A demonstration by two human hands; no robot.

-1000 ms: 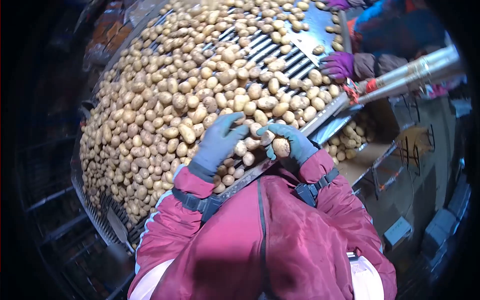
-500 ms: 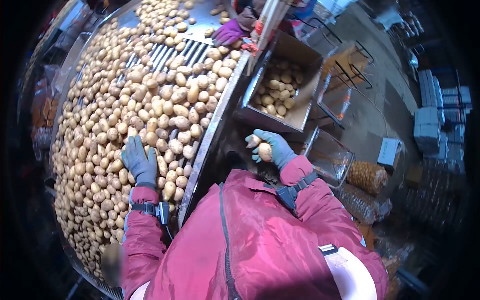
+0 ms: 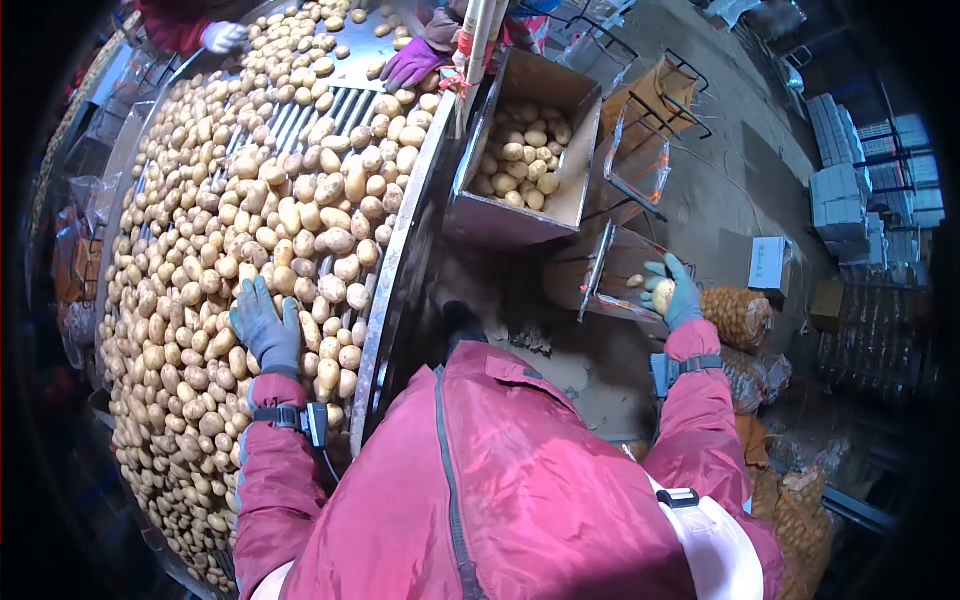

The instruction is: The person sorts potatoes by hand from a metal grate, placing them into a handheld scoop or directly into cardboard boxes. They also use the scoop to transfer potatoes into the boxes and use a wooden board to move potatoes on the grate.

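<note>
My left hand [image 3: 267, 328], in a grey-blue glove, lies with fingers spread on the heap of potatoes [image 3: 190, 330] covering the sorting table. My right hand [image 3: 682, 298], in the same kind of glove, is out to the right over a metal bag frame [image 3: 597, 270]. Its fingers curl around a pale potato [image 3: 663, 296]. A second, smaller potato [image 3: 635, 281] shows just left of the fingertips, seemingly apart from them. The bag frame holds a clear or brownish bag whose inside I cannot make out.
A deep box [image 3: 520, 222] with potatoes stands beside the table's metal edge [image 3: 385, 290]. Another person's purple glove [image 3: 412, 64] and a white glove [image 3: 224, 37] are at the far end. Filled net sacks [image 3: 735, 318], a white box [image 3: 769, 264] and a second frame [image 3: 640, 185] stand right.
My right hand has swung right, from beside the table to over the bag frame; one potato now appears separated from it. My left hand stays on the heap. A white-gloved hand has appeared far left.
</note>
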